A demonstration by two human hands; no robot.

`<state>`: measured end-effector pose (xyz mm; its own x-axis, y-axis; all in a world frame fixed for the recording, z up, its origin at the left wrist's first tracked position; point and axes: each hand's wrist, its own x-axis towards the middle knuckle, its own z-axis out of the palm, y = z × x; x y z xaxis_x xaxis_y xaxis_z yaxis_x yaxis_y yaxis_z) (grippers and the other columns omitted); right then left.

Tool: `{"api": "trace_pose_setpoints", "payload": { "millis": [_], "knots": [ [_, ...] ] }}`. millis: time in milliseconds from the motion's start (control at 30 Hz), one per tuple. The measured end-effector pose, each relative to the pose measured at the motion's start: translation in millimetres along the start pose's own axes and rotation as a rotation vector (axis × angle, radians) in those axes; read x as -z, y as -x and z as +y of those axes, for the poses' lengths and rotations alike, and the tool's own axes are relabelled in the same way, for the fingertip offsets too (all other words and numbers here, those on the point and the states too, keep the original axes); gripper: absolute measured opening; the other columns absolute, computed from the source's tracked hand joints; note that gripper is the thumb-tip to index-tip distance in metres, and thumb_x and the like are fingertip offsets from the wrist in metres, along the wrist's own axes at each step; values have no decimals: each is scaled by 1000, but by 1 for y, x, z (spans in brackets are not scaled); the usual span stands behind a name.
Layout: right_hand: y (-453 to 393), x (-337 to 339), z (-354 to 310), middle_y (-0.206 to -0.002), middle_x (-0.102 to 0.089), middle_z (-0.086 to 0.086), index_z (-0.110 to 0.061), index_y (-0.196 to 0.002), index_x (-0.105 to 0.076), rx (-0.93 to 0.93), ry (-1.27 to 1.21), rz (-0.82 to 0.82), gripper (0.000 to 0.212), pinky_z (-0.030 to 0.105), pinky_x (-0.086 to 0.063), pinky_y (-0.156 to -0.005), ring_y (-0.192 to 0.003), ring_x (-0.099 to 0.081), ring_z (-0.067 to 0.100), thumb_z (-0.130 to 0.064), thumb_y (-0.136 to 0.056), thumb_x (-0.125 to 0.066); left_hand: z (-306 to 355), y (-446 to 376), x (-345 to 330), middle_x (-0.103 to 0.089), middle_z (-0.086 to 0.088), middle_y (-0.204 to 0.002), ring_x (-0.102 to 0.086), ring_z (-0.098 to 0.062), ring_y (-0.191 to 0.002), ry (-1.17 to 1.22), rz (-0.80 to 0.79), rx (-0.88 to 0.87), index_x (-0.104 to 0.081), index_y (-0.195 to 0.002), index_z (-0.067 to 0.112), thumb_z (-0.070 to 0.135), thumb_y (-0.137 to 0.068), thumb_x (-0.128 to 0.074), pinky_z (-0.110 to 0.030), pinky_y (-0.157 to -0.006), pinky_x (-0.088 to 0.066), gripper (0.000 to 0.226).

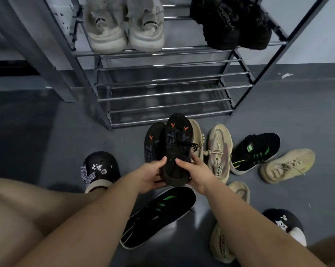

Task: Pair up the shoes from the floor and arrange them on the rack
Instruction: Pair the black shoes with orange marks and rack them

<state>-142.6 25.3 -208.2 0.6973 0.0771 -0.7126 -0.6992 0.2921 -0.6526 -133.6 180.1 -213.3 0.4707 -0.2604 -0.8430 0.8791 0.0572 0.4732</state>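
A black sneaker with orange marks (179, 149) is held heel-first above the floor (70, 135) in front of the metal shoe rack (168, 93), the left hand (149, 175) curled round its left side with the thumb laid on the collar, the right hand (196, 170) curled round the right side, thumb likewise on top. Its apparent mate (153, 141) is seen just beside and partly behind it, touching or nearly so; whether that shoe is also carried by the left hand cannot be told. On the upper shelf a white pair (125, 26) and a black pair (232, 22) are already set side by side, while the lower rails are bare. Left on the floor are beige sneakers (219, 151), (287, 165), a green-striped black sneaker (254, 151) and its match (159, 214) near the forearms. The step is judged to be the pairing of the two orange-marked shoes; it would be done well if both were brought level, soles down and toes pointing the same way, then slid onto a free lower shelf with the rails bearing heel and forefoot, so that neither shoe tips between the bars
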Motion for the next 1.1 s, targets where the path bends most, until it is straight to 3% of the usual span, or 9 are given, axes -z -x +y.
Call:
{"api": "trace_pose_setpoints", "payload": {
  "millis": [100, 200, 267, 333, 400, 533, 833, 933, 1100],
  "knots": [
    [-17, 10, 5, -108, -69, 9, -11, -129, -52, -23, -48, 59, 48, 31, -57, -57, -87, -68, 21, -5, -84, -67, -2, -17, -4, -59, -3, -119, -53, -19, -110, -160, 86, -39, -53, -120, 22, 44, -94, -48, -29, -88, -41, 34],
    [-30, 18, 7, -105, -67, 7, -9, -128, -50, -29, -89, 120, 47, 28, -56, -51, -82, -67, 19, -1, -85, -65, -7, -39, 7, -59, -4, -115, -55, -22, -108, -281, 413, -230, -58, -119, 18, 29, -92, -56, -30, -93, -41, 29],
    [-39, 26, 10, -110, -64, 8, -10, -130, -47, -27, -75, 168, 50, 31, -57, -58, -82, -65, 17, 1, -84, -66, -10, -49, 21, -59, -7, -116, -56, -27, -111, -370, 597, -269, -57, -122, 14, 26, -89, -62, -30, -92, -41, 35],
    [-48, 33, 13, -112, -64, 8, -10, -132, -48, -27, -23, 194, 54, 34, -55, -72, -87, -64, 20, -1, -83, -67, -14, -57, 30, -53, -10, -129, -53, -30, -116, -389, 661, -190, -50, -130, 14, 30, -86, -65, -34, -95, -41, 49],
    [-55, 40, 18, -111, -65, 7, -11, -131, -50, -32, 23, 204, 53, 39, -54, -84, -95, -64, 24, -2, -82, -69, -20, -65, 33, -47, -10, -138, -49, -31, -121, -287, 619, -65, -42, -136, 14, 34, -86, -65, -37, -98, -41, 59],
    [-64, 52, 26, -116, -66, 6, -14, -133, -52, -13, 199, 200, 56, 42, -48, -100, -107, -63, 24, -9, -81, -72, -25, -72, 27, -53, -8, -132, -50, -31, -120, -58, 457, 102, -48, -129, 18, 38, -86, -63, -44, -95, -45, 50],
    [-68, 55, 24, -107, -64, -1, -16, -135, -48, 5, 428, 177, 58, 36, -47, -102, -102, -61, 17, -21, -83, -72, -29, -87, 22, -45, -8, -142, -48, -29, -125, 50, 553, 45, -28, -145, 19, 25, -76, -77, -43, -106, -39, 86],
    [-67, 55, 26, -120, -61, -1, -13, -140, -41, 32, 444, 215, 67, 34, -46, -102, -110, -60, 19, -20, -81, -73, -30, -88, 17, -48, -3, -138, -49, -27, -124, 99, 482, 63, -30, -143, 20, 22, -78, -75, -39, -99, -43, 79],
    [-66, 57, 33, -126, -60, 10, -4, -133, -42, 43, 369, 285, 65, 36, -48, -99, -110, -60, 22, -19, -80, -75, -28, -82, 3, -62, -4, -121, -57, -20, -106, 79, 373, 28, -56, -124, 11, 16, -80, -73, -28, -90, -42, 48]
  ]
}}
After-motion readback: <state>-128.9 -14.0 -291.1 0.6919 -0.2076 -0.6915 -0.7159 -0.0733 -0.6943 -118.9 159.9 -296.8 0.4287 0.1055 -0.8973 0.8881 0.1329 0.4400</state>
